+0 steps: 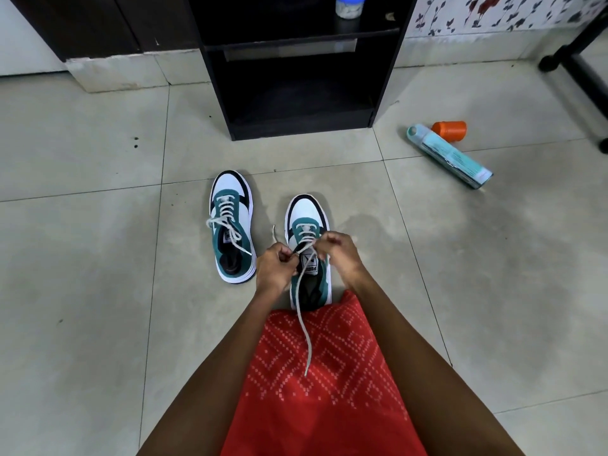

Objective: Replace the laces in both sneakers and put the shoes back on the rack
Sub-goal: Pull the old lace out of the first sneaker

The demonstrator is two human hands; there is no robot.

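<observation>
Lace [304,324] is hanging from my fingers over the tongue of the nearer sneaker [307,222], and its long loose end is trailing down across the red cloth [329,406] on my lap. My left hand [274,269] is pinching one strand at the shoe's left side, fingers curled tight. My right hand [339,250] is pinching the other strand just above the upper eyelets, fingers curled the same way. My two hands are nearly touching over the shoe.

This sneaker is standing on the floor [98,258] right in front of me, toe pointing away towards the rack [296,77]. The second sneaker [232,225] is sitting just beside it on the left, a little further out, already laced, its lace ends lying loose across the tongue.

The black rack is standing beyond both shoes, at the far edge of the floor. A jar with a blue lid [350,4] is sitting on its upper shelf. Off to the right, a spray can [450,156] is lying on its side on the floor, with an orange cap [449,130] just beside its top.
</observation>
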